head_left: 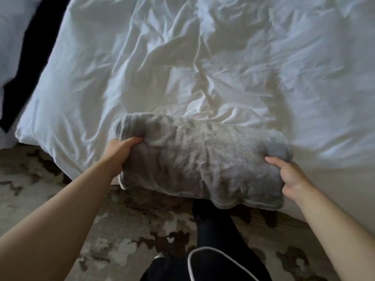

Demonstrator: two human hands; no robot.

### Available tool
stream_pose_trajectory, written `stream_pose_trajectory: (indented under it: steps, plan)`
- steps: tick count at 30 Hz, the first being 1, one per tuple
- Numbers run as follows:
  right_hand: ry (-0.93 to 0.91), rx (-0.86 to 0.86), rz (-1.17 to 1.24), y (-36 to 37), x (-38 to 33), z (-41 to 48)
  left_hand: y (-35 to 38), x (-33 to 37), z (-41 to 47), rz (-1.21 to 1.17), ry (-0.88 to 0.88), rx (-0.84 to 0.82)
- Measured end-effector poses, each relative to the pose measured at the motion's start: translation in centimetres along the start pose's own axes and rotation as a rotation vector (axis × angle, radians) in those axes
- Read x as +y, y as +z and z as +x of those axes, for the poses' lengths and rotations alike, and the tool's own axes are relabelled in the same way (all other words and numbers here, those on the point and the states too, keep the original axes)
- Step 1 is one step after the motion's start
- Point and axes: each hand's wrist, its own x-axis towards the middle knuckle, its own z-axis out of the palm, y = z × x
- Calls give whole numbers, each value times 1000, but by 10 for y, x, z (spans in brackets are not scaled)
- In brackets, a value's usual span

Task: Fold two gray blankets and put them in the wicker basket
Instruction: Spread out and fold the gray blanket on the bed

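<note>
A folded gray blanket (203, 163) sits as a thick, long bundle at the near edge of the bed (334, 179), lying crosswise in front of the person; its lower hem hangs past the bed's edge above the patterned rug (125, 236); whether the bundle rests on the bed or is lifted just clear of it cannot be told

The left hand (121, 152) grips the bundle's left end, its thumb laid over the top and the fingers curled under the fold, pinching the plush cloth; the right hand (290, 177) grips the right end the same way, thumb on top, fingers tucked beneath and mostly hidden; both forearms are bare

A crumpled white duvet (182, 57) covers the bed beyond the blanket; a dark strip of cloth (26, 74) lies at the far left; below the blanket a dark-clad leg (215, 230) stands on the rug, and a white cord (205, 250) loops across dark clothing at the bottom edge
</note>
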Motion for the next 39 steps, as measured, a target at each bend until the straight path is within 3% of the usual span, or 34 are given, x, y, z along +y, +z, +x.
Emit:
stream_pose_trajectory:
  steps: [4, 10, 16, 20, 24, 29, 33, 35, 39]
  plan:
    - [-60, -5, 2, -10, -61, -18, -11, 56, -14, -27, 39, 0]
    - [71, -50, -41, -12, -144, 6, -9, 139, 13, -27, -25, -163]
    - [147, 54, -23, 3, -129, 60, 19, 117, 38, 430, -104, -47]
    - [175, 172, -100, -6, -99, 63, 29, 87, 27, 118, -371, -160]
    - [145, 292, -153, -14, -86, 51, 31, 74, 20, 81, -332, -22]
    - [98, 317, -125, -20, -81, 31, 25, 67, 9, 66, -282, 38]
    - [71, 241, 45, -19, -89, 7, 21, 65, 0, 169, -300, -63]
    - [61, 195, 108, -20, -91, -5, 18, 67, -3, 160, -227, -92]
    - [62, 132, 221, -29, -87, -17, 13, 75, -9, -87, -192, -90]
